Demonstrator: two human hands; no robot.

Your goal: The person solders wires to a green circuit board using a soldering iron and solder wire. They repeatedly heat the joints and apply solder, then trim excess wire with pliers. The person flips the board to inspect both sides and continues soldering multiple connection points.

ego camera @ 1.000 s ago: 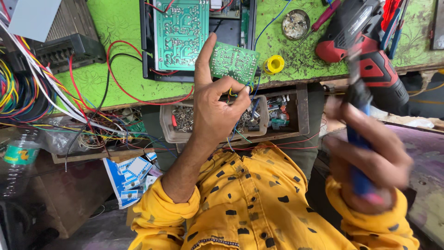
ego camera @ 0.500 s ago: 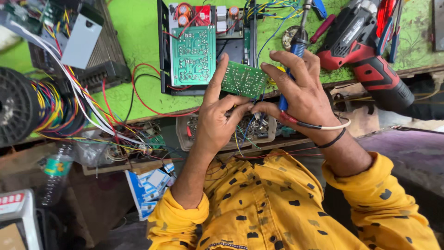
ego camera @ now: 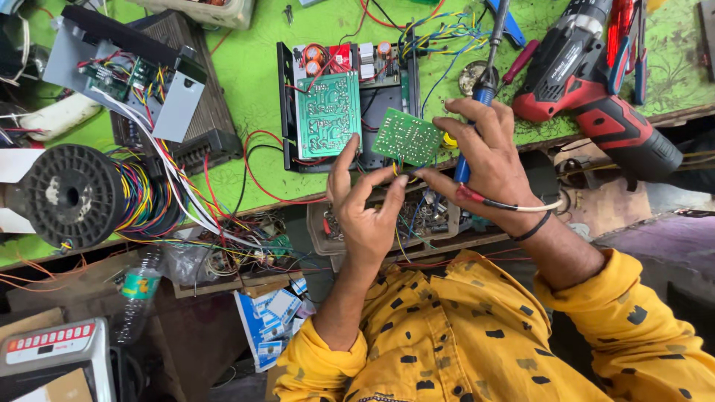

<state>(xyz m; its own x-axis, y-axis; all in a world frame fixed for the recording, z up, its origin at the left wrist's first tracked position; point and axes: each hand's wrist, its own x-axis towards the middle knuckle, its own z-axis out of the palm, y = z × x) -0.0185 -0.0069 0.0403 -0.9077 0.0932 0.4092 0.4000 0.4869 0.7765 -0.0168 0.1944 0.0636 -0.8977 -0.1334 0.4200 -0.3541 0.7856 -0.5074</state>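
Circuit board (ego camera: 407, 138), small and green, pinched at its lower edge by left hand (ego camera: 365, 212), raised above green surface (ego camera: 253, 82). Soldering iron (ego camera: 484, 82) clamped in right hand (ego camera: 488, 160), tip away from board.

The right hand (ego camera: 488, 160) hides the soldering iron's (ego camera: 484, 89) grip; its tip runs off the far edge.

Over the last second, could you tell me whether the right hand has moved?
Yes. The right hand has come in from beside the red drill to the small green board, beside the left hand, gripping a blue-handled tool.
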